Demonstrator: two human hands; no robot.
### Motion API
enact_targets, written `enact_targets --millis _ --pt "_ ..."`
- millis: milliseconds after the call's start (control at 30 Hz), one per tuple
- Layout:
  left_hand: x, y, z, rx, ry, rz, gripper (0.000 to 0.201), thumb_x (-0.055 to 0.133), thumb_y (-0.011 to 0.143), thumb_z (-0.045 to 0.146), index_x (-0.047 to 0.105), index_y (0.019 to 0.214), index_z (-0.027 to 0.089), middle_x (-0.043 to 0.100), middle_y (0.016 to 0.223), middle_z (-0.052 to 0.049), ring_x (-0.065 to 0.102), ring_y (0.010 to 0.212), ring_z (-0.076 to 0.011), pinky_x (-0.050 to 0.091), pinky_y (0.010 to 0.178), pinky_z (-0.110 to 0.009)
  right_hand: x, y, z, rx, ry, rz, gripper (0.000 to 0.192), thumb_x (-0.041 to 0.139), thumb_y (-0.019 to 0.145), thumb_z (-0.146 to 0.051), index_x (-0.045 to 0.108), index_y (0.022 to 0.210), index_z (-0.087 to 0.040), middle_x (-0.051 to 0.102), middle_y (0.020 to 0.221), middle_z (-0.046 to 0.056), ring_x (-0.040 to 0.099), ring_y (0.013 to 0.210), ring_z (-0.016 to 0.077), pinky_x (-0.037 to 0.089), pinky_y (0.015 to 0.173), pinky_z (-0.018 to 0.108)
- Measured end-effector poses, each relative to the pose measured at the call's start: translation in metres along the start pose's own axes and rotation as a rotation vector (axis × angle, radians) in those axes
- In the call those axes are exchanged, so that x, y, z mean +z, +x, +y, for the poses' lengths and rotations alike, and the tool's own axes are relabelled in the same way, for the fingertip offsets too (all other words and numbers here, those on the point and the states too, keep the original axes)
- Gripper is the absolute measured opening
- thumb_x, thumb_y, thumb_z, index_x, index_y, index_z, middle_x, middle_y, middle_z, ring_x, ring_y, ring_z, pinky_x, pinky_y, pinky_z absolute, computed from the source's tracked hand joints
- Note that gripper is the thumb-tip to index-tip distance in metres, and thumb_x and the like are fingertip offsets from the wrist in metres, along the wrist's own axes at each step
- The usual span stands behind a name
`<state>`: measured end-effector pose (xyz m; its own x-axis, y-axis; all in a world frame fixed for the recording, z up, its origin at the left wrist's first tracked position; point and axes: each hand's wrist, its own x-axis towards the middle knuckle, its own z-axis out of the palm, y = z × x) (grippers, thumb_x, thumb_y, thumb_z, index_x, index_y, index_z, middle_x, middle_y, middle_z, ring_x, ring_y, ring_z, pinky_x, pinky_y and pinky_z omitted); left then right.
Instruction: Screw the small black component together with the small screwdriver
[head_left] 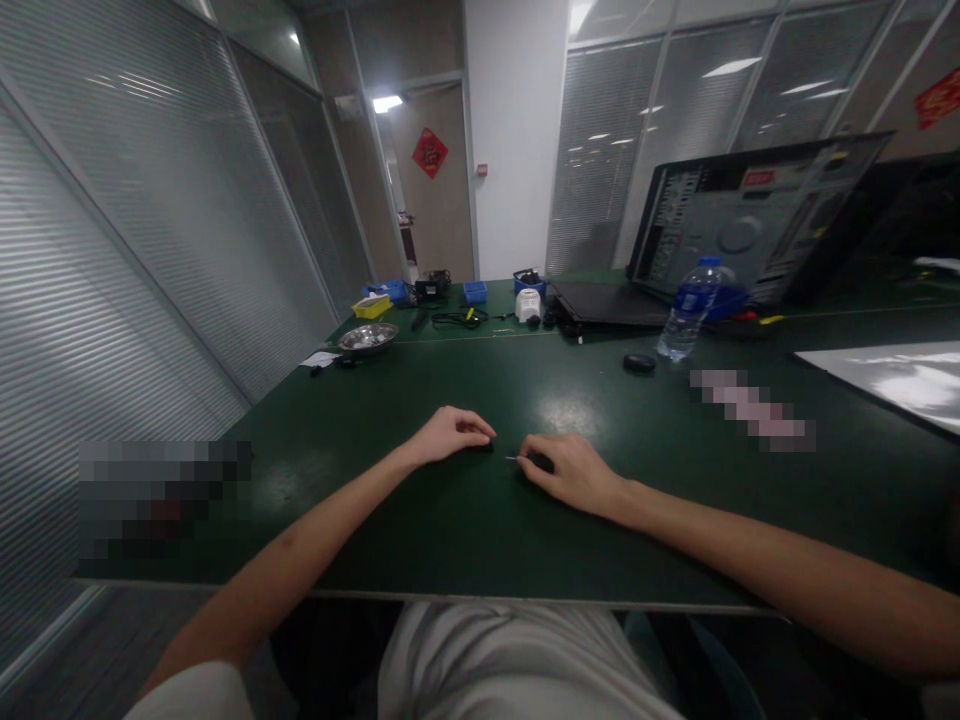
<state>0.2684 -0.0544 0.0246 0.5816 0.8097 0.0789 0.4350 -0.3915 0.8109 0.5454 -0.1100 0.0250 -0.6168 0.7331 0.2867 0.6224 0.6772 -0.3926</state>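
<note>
Over the green tabletop (420, 530), my left hand (442, 436) is closed, thumb and fingers pinching a small black piece (484, 447). Its kind is too small to make out. Just to the right, my right hand (574, 470) rests low on the table with thumb and forefinger pressed together. From that pinch a thin, pale, pin-like tip (511, 458) points left toward the black piece, a small gap apart from it. The rest of what the right hand holds is hidden by the fingers; a dark patch shows under them.
A water bottle (686, 315) and a black oval case (639, 364) stand right of centre, before an open computer case (742, 225). Farther back are a metal dish (367, 340), a yellow bin (372, 307), blue bins (475, 292) and cables (457, 320). The table's front edge (360, 595) is close.
</note>
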Motion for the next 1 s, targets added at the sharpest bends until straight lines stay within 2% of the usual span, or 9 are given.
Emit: enact_targets --millis 67,167,367,500,600,700,1000 --pt "0.022 0.0 0.01 0.066 -0.002 0.025 0.026 0.07 0.091 0.036 0.08 0.107 0.018 0.076 0.101 -0.007 0.066 0.087 -0.0188 0.048 0.079 -0.029 0.001 0.0 0.001 0.005 0.006 0.004 0.019 0.053 0.101 -0.034 0.069 0.1 -0.022 0.07 0.085 0.0 0.06 0.071 0.0144 0.036 0.067 0.026" --pt "0.034 -0.004 0.012 0.107 -0.012 0.068 0.026 0.065 0.095 0.035 0.079 0.11 0.018 0.074 0.103 -0.007 0.065 0.089 -0.0181 0.047 0.08 -0.028 0.002 0.0 0.003 0.016 -0.001 0.017 0.019 0.054 0.1 -0.034 0.069 0.1 -0.022 0.07 0.085 0.0 0.06 0.07 0.0141 0.034 0.066 0.026" --pt "0.024 -0.007 0.011 0.091 -0.085 0.0 0.038 0.054 0.102 0.04 0.072 0.124 0.015 0.072 0.101 -0.009 0.06 0.076 -0.0145 0.046 0.07 -0.026 0.003 0.0 0.004 0.026 -0.008 0.016 0.02 0.053 0.1 -0.033 0.069 0.098 -0.021 0.07 0.083 0.001 0.059 0.068 0.0138 0.033 0.064 0.027" --pt "0.015 -0.01 0.016 0.09 -0.053 -0.069 0.039 0.063 0.097 0.042 0.072 0.124 0.016 0.071 0.102 -0.008 0.06 0.08 -0.0151 0.045 0.07 -0.025 0.002 0.0 0.003 0.033 -0.011 0.012 0.021 0.053 0.1 -0.034 0.069 0.099 -0.021 0.07 0.083 0.001 0.059 0.068 0.0142 0.033 0.064 0.027" --pt "0.013 -0.012 0.018 0.128 0.049 -0.058 0.036 0.073 0.089 0.043 0.077 0.114 0.017 0.069 0.095 -0.007 0.056 0.076 -0.0145 0.042 0.066 -0.024 0.002 0.0 0.002 0.033 -0.023 0.009 0.02 0.053 0.1 -0.034 0.069 0.099 -0.022 0.07 0.084 0.001 0.059 0.069 0.0147 0.034 0.065 0.027" --pt "0.015 -0.013 0.017 0.173 0.105 -0.039 0.031 0.073 0.09 0.042 0.079 0.109 0.018 0.068 0.094 -0.007 0.054 0.074 -0.0139 0.041 0.066 -0.025 0.001 0.001 0.001 0.033 -0.03 0.003 0.02 0.054 0.099 -0.033 0.069 0.098 -0.022 0.07 0.084 0.001 0.059 0.069 0.0147 0.034 0.065 0.027" --pt "0.022 -0.013 0.019 0.229 0.079 0.006 0.024 0.075 0.09 0.036 0.082 0.106 0.019 0.071 0.093 -0.008 0.064 0.082 -0.0173 0.047 0.075 -0.028 0.001 0.0 0.001 -0.011 -0.016 0.004 0.02 0.052 0.101 -0.033 0.069 0.101 -0.022 0.07 0.087 0.002 0.061 0.073 0.0154 0.037 0.068 0.027"
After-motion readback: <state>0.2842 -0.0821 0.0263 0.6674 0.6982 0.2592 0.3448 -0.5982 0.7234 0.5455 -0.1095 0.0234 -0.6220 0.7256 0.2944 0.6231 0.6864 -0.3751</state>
